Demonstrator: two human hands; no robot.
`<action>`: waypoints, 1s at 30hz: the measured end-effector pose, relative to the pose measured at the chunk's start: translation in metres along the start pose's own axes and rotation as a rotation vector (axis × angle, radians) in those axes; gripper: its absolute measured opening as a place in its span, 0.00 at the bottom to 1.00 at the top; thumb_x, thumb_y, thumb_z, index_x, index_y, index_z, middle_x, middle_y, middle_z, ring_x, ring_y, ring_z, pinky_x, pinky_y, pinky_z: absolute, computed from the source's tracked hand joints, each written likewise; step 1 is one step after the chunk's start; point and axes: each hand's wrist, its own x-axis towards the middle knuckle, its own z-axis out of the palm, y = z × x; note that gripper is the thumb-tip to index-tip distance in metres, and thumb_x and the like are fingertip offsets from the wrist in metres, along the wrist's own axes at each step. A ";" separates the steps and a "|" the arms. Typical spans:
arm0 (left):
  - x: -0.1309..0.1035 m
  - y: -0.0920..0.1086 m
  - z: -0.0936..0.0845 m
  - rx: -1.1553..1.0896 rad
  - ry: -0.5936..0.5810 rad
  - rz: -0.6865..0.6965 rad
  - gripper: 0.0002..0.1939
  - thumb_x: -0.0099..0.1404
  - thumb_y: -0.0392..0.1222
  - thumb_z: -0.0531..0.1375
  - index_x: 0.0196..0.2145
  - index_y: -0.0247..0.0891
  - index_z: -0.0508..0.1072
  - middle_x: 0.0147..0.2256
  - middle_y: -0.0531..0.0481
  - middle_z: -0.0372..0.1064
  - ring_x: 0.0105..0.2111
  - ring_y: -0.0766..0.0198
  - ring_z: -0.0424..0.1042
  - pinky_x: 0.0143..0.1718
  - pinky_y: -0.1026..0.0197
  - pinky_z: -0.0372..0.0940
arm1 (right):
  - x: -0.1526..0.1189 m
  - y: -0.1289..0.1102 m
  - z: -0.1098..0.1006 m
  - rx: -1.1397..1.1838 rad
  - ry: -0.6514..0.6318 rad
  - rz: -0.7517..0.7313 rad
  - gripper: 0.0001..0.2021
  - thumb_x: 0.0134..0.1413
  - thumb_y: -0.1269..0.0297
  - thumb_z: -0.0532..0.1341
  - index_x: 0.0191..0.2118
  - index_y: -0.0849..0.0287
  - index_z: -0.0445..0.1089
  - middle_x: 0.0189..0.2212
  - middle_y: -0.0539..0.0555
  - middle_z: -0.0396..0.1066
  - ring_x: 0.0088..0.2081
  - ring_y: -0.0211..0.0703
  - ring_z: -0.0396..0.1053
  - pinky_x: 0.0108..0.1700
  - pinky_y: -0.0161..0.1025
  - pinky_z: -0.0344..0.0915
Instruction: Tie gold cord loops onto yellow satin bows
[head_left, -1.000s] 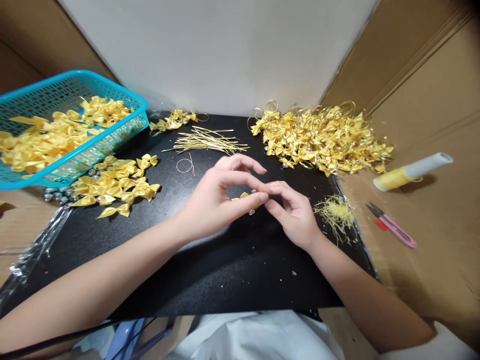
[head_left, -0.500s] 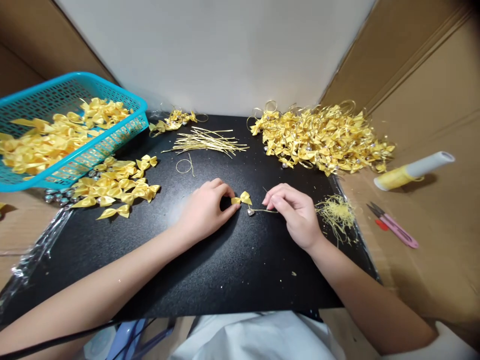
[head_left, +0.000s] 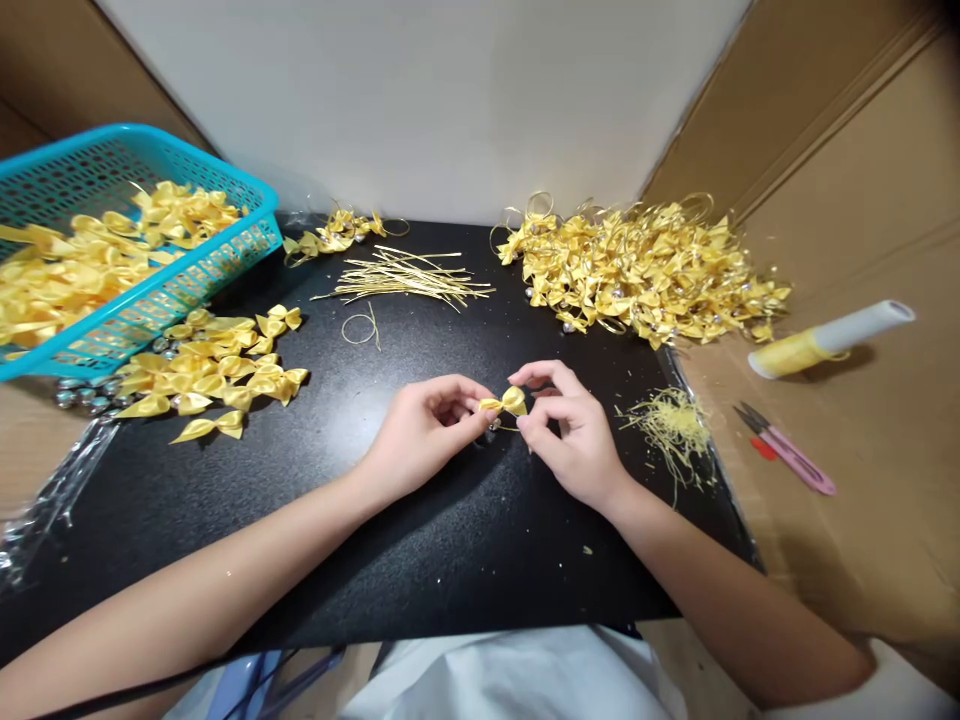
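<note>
**While pinched between both hands, small yellow bow held just above black surface**

Pinched at its left wing by thumb and forefinger of left hand (head_left: 424, 435), yellow ribbon bow (head_left: 507, 403); left grip clenched on that bow. Pinched at its right wing by right hand (head_left: 568, 435), thumb and forefinger closed on same bow, other fingers curled beneath. Just under bow, between both grips, small silver bead (head_left: 494, 424), partly hidden by fingers. Below both hands, black surface (head_left: 420, 560).

Well to the left of left grip, loose heap of plain yellow bows (head_left: 217, 365) lying flat, with silver beads (head_left: 82, 392) at its far-left edge. Further left and beyond, tilted teal basket (head_left: 172, 290) holding more yellow ribbon pieces. Ahead of both grips, bundle of gold wire strands (head_left: 409, 278), with single wire loop (head_left: 360, 328) nearer. Ahead and to the right of right grip, large pile of finished bows (head_left: 645, 275) with gold loops. Just to the right of right grip, small tangle of yellow trimmings (head_left: 671, 425). Further right, on cardboard, pink thread snips (head_left: 787, 450) and spool of yellow thread (head_left: 821, 342).
</note>
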 end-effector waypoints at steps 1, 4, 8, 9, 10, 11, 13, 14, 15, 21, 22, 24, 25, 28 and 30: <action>-0.001 0.000 0.001 -0.017 -0.002 -0.008 0.11 0.57 0.45 0.65 0.33 0.33 0.75 0.29 0.48 0.74 0.26 0.67 0.70 0.28 0.65 0.63 | 0.000 0.000 0.001 0.020 0.002 0.009 0.14 0.49 0.74 0.60 0.16 0.59 0.64 0.41 0.54 0.69 0.44 0.44 0.66 0.50 0.46 0.62; -0.002 0.000 0.002 -0.056 0.017 -0.026 0.10 0.56 0.44 0.65 0.30 0.33 0.75 0.27 0.49 0.74 0.25 0.68 0.70 0.27 0.66 0.63 | -0.001 0.000 0.002 0.067 0.005 0.025 0.13 0.50 0.75 0.60 0.17 0.59 0.64 0.38 0.54 0.68 0.41 0.42 0.67 0.46 0.43 0.64; -0.003 0.000 0.005 -0.108 0.073 -0.023 0.08 0.54 0.41 0.66 0.27 0.33 0.73 0.25 0.51 0.73 0.24 0.69 0.69 0.26 0.67 0.62 | -0.003 0.000 0.004 0.086 -0.005 0.023 0.14 0.49 0.75 0.60 0.16 0.59 0.63 0.39 0.54 0.68 0.41 0.41 0.68 0.46 0.42 0.64; -0.003 0.000 0.005 -0.120 0.084 -0.019 0.08 0.54 0.40 0.66 0.27 0.33 0.73 0.24 0.51 0.73 0.24 0.70 0.69 0.26 0.68 0.62 | -0.003 0.000 0.004 0.087 -0.004 0.024 0.14 0.49 0.75 0.60 0.16 0.59 0.63 0.39 0.54 0.68 0.41 0.41 0.68 0.46 0.42 0.65; -0.003 0.000 0.006 -0.129 0.092 -0.014 0.07 0.53 0.40 0.66 0.26 0.34 0.72 0.24 0.51 0.73 0.23 0.70 0.69 0.26 0.68 0.63 | -0.004 -0.001 0.004 0.086 -0.002 0.025 0.14 0.49 0.75 0.60 0.16 0.59 0.63 0.38 0.54 0.68 0.41 0.41 0.68 0.46 0.43 0.65; -0.003 0.000 0.006 -0.135 0.099 -0.008 0.07 0.53 0.39 0.66 0.26 0.34 0.72 0.24 0.51 0.73 0.24 0.70 0.69 0.26 0.68 0.63 | -0.004 -0.001 0.004 0.083 0.001 0.026 0.14 0.50 0.75 0.60 0.17 0.59 0.62 0.38 0.54 0.68 0.41 0.42 0.68 0.47 0.43 0.65; -0.004 0.000 0.006 -0.141 0.105 0.007 0.07 0.53 0.39 0.66 0.26 0.34 0.72 0.24 0.51 0.73 0.24 0.70 0.70 0.26 0.68 0.63 | -0.004 -0.001 0.005 0.072 0.007 0.029 0.14 0.49 0.75 0.60 0.17 0.59 0.62 0.38 0.54 0.68 0.41 0.42 0.69 0.47 0.43 0.65; -0.004 0.000 0.006 -0.143 0.107 0.013 0.07 0.53 0.38 0.66 0.25 0.34 0.72 0.24 0.51 0.73 0.24 0.70 0.70 0.26 0.68 0.64 | -0.004 -0.001 0.005 0.066 0.009 0.031 0.13 0.49 0.75 0.60 0.17 0.59 0.62 0.38 0.54 0.68 0.41 0.42 0.69 0.47 0.43 0.65; -0.003 0.000 0.007 -0.147 0.106 0.019 0.07 0.53 0.38 0.66 0.26 0.34 0.73 0.24 0.52 0.73 0.24 0.70 0.70 0.26 0.68 0.64 | -0.004 -0.001 0.006 0.060 0.009 0.033 0.13 0.49 0.75 0.60 0.17 0.58 0.62 0.38 0.54 0.69 0.41 0.42 0.69 0.47 0.43 0.66; -0.003 -0.001 0.006 -0.180 0.088 0.014 0.07 0.52 0.39 0.68 0.27 0.34 0.74 0.24 0.51 0.74 0.23 0.69 0.71 0.26 0.67 0.66 | -0.004 -0.002 0.006 0.060 -0.001 0.034 0.14 0.50 0.74 0.59 0.17 0.58 0.63 0.38 0.54 0.69 0.40 0.43 0.69 0.45 0.43 0.66; -0.004 -0.001 0.006 -0.182 0.090 0.010 0.08 0.52 0.39 0.68 0.26 0.34 0.74 0.24 0.51 0.74 0.23 0.69 0.71 0.26 0.67 0.66 | -0.004 -0.002 0.006 0.066 -0.004 0.030 0.14 0.50 0.75 0.59 0.17 0.58 0.63 0.37 0.54 0.69 0.40 0.43 0.69 0.45 0.43 0.66; -0.004 -0.001 0.006 -0.184 0.096 0.005 0.08 0.52 0.40 0.68 0.25 0.34 0.74 0.24 0.50 0.75 0.23 0.69 0.71 0.25 0.67 0.65 | -0.004 -0.003 0.005 0.077 -0.009 0.020 0.14 0.50 0.74 0.59 0.17 0.59 0.63 0.37 0.54 0.68 0.40 0.42 0.69 0.45 0.42 0.66; -0.004 -0.002 0.006 -0.184 0.098 0.005 0.08 0.52 0.40 0.68 0.25 0.34 0.74 0.24 0.50 0.75 0.22 0.69 0.71 0.25 0.67 0.65 | -0.004 -0.003 0.005 0.081 -0.012 0.016 0.14 0.50 0.74 0.59 0.17 0.59 0.63 0.38 0.54 0.68 0.40 0.42 0.69 0.45 0.42 0.66; -0.005 -0.002 0.006 -0.185 0.104 0.006 0.08 0.52 0.39 0.68 0.25 0.33 0.74 0.24 0.50 0.76 0.22 0.69 0.71 0.24 0.68 0.65 | -0.005 -0.003 0.005 0.082 -0.012 0.014 0.14 0.50 0.75 0.59 0.17 0.59 0.63 0.38 0.54 0.68 0.39 0.41 0.69 0.45 0.42 0.66; -0.005 -0.002 0.007 -0.192 0.110 0.010 0.08 0.52 0.39 0.68 0.25 0.33 0.74 0.24 0.49 0.76 0.22 0.68 0.71 0.25 0.67 0.65 | -0.005 -0.003 0.005 0.075 -0.012 0.020 0.13 0.50 0.74 0.59 0.17 0.59 0.63 0.38 0.54 0.68 0.40 0.42 0.69 0.45 0.43 0.66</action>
